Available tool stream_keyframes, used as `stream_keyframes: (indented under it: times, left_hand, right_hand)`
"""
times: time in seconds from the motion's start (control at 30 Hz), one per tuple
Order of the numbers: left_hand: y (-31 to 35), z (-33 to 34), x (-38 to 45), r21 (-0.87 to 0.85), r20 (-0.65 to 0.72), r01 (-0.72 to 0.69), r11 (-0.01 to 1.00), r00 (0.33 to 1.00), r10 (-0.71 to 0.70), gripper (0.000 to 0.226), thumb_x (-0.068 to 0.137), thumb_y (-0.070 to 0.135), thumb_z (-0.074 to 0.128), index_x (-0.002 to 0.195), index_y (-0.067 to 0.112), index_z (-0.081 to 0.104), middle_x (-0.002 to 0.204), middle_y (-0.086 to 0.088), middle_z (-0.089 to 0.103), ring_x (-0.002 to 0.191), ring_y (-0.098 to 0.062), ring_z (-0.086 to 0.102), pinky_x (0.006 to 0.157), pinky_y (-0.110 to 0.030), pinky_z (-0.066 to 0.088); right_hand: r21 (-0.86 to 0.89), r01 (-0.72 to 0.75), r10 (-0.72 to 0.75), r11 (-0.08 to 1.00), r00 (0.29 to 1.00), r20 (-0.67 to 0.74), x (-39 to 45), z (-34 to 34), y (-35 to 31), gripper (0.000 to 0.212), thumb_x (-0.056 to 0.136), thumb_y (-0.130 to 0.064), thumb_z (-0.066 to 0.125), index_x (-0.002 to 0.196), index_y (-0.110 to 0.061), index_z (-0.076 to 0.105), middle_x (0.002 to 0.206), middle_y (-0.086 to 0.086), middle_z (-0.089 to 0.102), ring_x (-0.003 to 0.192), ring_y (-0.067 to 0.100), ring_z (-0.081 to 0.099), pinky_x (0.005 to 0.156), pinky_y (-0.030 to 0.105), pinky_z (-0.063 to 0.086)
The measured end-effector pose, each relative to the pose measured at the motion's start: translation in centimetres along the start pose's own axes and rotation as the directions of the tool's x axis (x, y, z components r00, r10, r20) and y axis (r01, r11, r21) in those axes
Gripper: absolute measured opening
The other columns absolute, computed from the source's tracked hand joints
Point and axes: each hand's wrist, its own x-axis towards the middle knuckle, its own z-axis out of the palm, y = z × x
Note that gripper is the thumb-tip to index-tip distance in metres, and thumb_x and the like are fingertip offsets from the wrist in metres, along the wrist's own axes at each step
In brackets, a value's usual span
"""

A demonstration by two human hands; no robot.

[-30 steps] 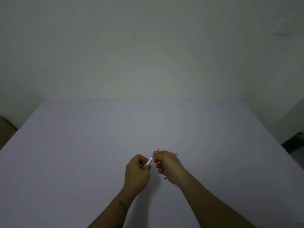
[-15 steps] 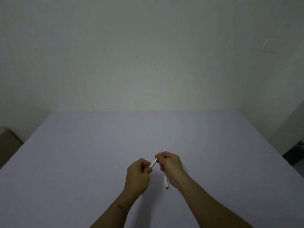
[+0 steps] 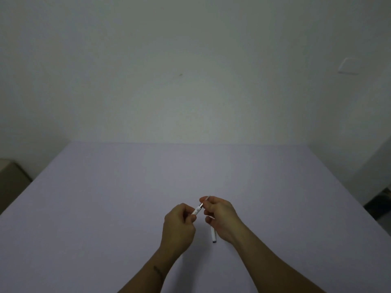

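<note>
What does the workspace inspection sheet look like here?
Surface: pale lilac table, flat, dim light.
Job's things: white pen held above the table, thin tip pointing away; white tube lying on the table, partly hidden by the right hand.
Clutter: nothing seen.
Hands: left hand grips the pen's white body; right hand pinches its thin front end.
Cables: nothing seen.
Surroundings: plain wall with a wall plate; box at left; dark items at right, unclear.

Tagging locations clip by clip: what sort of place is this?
Likely a plain indoor room: bare pale wall, a switch plate, and a large lilac table under the pen.
</note>
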Motion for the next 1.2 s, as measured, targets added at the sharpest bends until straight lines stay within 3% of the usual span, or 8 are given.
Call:
stream_keyframes:
  times: [0.1, 0.23, 0.33, 0.47, 0.7, 0.93, 1.07, 1.2]
  left_hand:
    - [-0.13, -0.16, 0.04, 0.008, -0.004, 0.003, 1.000, 1.000, -0.003, 0.014, 0.090, 0.006, 0.062, 0.081, 0.017, 0.065, 0.075, -0.001, 0.065, 0.069, -0.016, 0.060, 0.065, -0.025, 0.052]
    - [-0.27, -0.26, -0.13, 0.020, -0.004, -0.004, 1.000, 1.000, 0.004, 0.016, 0.089, 0.006, 0.062, 0.080, 0.020, 0.065, 0.074, 0.001, 0.065, 0.070, -0.016, 0.062, 0.068, -0.030, 0.055]
    - [-0.27, -0.32, -0.15, 0.026, -0.006, -0.008, 1.000, 1.000, 0.008, 0.017, 0.089, 0.006, 0.063, 0.080, 0.021, 0.064, 0.075, 0.002, 0.064, 0.070, -0.015, 0.062, 0.068, -0.030, 0.056]
    - [-0.24, -0.41, 0.04, 0.025, -0.016, -0.005, 1.000, 1.000, 0.005, 0.015, 0.089, 0.006, 0.063, 0.081, 0.018, 0.065, 0.074, 0.001, 0.064, 0.070, -0.015, 0.061, 0.067, -0.028, 0.054]
    - [-0.05, -0.34, 0.20, 0.006, -0.014, -0.011, 1.000, 1.000, 0.011, 0.015, 0.089, 0.005, 0.062, 0.083, 0.018, 0.066, 0.074, 0.002, 0.064, 0.068, -0.013, 0.060, 0.062, -0.022, 0.049]
    - [-0.48, -0.42, 0.15, 0.021, -0.022, -0.004, 1.000, 1.000, 0.005, 0.014, 0.088, 0.004, 0.063, 0.081, 0.016, 0.066, 0.073, 0.001, 0.064, 0.069, -0.016, 0.061, 0.067, -0.031, 0.055]
    - [-0.60, -0.59, 0.07, 0.018, -0.025, -0.004, 1.000, 1.000, 0.005, 0.014, 0.089, 0.006, 0.063, 0.081, 0.017, 0.066, 0.073, 0.002, 0.064, 0.068, -0.014, 0.060, 0.066, -0.030, 0.054]
    - [-0.66, -0.74, 0.19, 0.038, -0.023, -0.002, 0.999, 1.000, 0.003, 0.016, 0.088, 0.006, 0.063, 0.081, 0.020, 0.065, 0.074, 0.004, 0.064, 0.070, -0.014, 0.061, 0.067, -0.032, 0.055]
  right_hand:
    - [0.020, -0.043, 0.042, 0.999, 0.997, 0.065, -0.15, -0.25, -0.19, 0.019, 0.095, -0.008, 0.057, 0.103, -0.008, 0.074, 0.091, 0.009, 0.063, 0.081, 0.021, 0.054, 0.071, 0.033, 0.051]
    - [0.013, -0.076, 0.076, 0.997, 0.997, 0.003, 0.07, -0.01, 0.14, 0.012, 0.090, -0.016, 0.067, 0.092, -0.005, 0.071, 0.079, 0.009, 0.057, 0.065, 0.019, 0.051, 0.056, 0.029, 0.046]
    - [-0.029, -0.024, 0.022, 0.999, 0.998, -0.054, 0.25, 0.16, 0.11, 0.011, 0.092, -0.009, 0.063, 0.092, -0.004, 0.072, 0.077, 0.009, 0.058, 0.069, 0.019, 0.052, 0.061, 0.030, 0.049]
    - [-0.042, -0.001, 0.001, 0.999, 1.000, 0.000, -0.10, 0.14, -0.36, 0.023, 0.096, -0.002, 0.053, 0.096, -0.009, 0.075, 0.087, 0.010, 0.063, 0.078, 0.020, 0.055, 0.069, 0.031, 0.052]
    - [-0.018, -0.046, 0.046, 0.999, 0.999, 0.003, -0.13, 0.40, 0.01, 0.014, 0.092, -0.018, 0.065, 0.098, -0.007, 0.071, 0.091, 0.011, 0.061, 0.078, 0.023, 0.053, 0.066, 0.033, 0.049]
    - [-0.056, -0.015, 0.016, 0.998, 1.000, 0.024, -0.03, 0.34, -0.10, 0.023, 0.096, -0.004, 0.053, 0.096, -0.011, 0.076, 0.086, 0.009, 0.061, 0.076, 0.019, 0.052, 0.068, 0.032, 0.050]
    - [-0.033, -0.036, 0.037, 0.999, 0.998, 0.045, -0.14, 0.25, 0.08, 0.019, 0.095, -0.009, 0.058, 0.106, -0.010, 0.073, 0.089, 0.009, 0.061, 0.076, 0.020, 0.053, 0.067, 0.031, 0.050]
    - [-0.049, -0.027, 0.025, 0.998, 0.999, -0.040, 0.04, 0.23, 0.15, 0.010, 0.092, -0.013, 0.064, 0.092, -0.008, 0.072, 0.082, 0.009, 0.059, 0.069, 0.020, 0.051, 0.060, 0.031, 0.047]
